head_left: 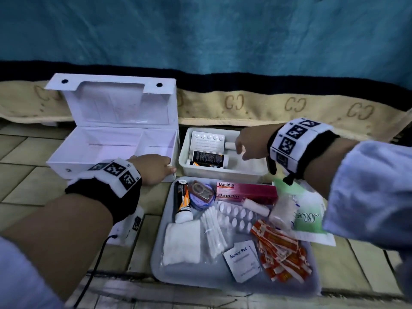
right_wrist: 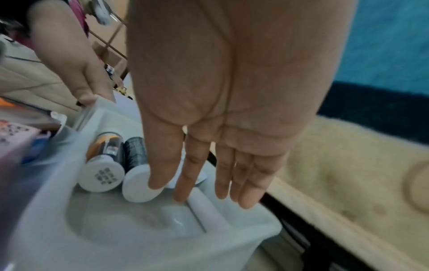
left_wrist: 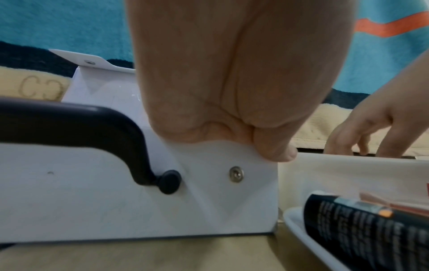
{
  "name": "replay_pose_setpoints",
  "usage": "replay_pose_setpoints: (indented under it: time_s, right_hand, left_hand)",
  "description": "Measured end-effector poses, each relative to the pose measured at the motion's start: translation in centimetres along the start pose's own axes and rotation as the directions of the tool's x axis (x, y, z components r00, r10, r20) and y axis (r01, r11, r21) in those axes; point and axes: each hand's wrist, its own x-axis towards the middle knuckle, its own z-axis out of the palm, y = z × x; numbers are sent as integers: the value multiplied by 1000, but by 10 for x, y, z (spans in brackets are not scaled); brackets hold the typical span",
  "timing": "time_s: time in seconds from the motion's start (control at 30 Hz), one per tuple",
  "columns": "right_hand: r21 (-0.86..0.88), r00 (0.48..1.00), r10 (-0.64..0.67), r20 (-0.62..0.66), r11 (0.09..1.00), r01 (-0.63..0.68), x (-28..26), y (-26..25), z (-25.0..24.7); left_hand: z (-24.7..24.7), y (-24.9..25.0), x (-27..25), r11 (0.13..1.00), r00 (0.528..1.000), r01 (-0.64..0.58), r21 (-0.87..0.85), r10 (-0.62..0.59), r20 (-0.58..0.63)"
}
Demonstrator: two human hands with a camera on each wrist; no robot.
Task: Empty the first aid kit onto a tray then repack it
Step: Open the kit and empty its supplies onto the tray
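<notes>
White plastic forms the first aid kit, which stands on the tiled floor with its lid tipped back against a blanket edge; both inner compartments appear bare. Just right of it sits a small white bin holding a blister pack, a dark-labelled bottle and a small white roll. In front of the bin lies the tray, loaded with a Bacidin box, a black tube, cotton swabs, a gauze pad, an alcohol pad, red plaster strips and a tablet strip.

Left hand rests at the kit's front right corner. The head view shows only its back; the left wrist view shows the thumb bearing down on the top edge of the front wall, the remaining fingers out of sight behind it, so their curl cannot be told.

Right hand hangs over the bin with fingers straight and slightly parted, holding nothing. The right wrist view shows the fingertips just above the white roll and beside two bottle caps; contact cannot be confirmed.

Only the left wrist view shows the kit's black carry handle and a metal snap on the front face.
</notes>
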Motion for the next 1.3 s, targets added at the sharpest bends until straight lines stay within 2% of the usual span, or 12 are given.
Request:
replay_pose_setpoints:
  time_s: [0.1,0.27,0.33,0.47,0.53,0.63,0.73,0.83,0.93,1.07,1.2,1.3]
  right_hand:
    - [87,998,-15,58,996,10,18,-5,8]
    - [173,999,11,46,985,-19,33,4,19]
    - [186,996,-35,82,982,20,37,7,21]
    - [139,996,35,78,989,-46,35,7,22]
    - [147,999,37,-26,989,-32,24,8,14]
    - [306,977,30,-211,951,37,-13,9,-10]
    - [490,982,-141,-127,852,186,-66,2,-22]
    - [381,942,-324,85,884,270,-100,-18,-13]
    - [268,917,-360,173,913,308,-104,-32,9]
    - [208,947,-279,157,947,245,-100,-38,34]
    - [237,945,-274,178,944,229,-97,-35,28]
    - [204,969,-239,67,954,221,-85,-30,6]
  left_hand:
    - [-1,1,-1,1000,1000,0,12,-1,9]
    - [-1,2,-1,999,1000,2,32,-3,7]
    - [-1,2,-1,999,1000,4,39,-4,3]
    - [-2,3,-1,998,1000,0,57,0,10]
    - [-3,2,-1,998,1000,-4,56,4,10]
    - [-2,1,-1,999,1000,1,54,-2,11]
    - [-2,2,-1,998,1000,0,61,-1,11]
    - [-1,2,0,998,1000,-4,61,3,6]
    - [-1,1,0,998,1000,-5,61,5,-5]
    - [-1,1,-2,999,1000,0,39,1,-15]
    - [-1,2,-3,1000,1000,9,26,-9,-18]
    - [-1,2,-4,1000,1000,13,26,-13,-8]
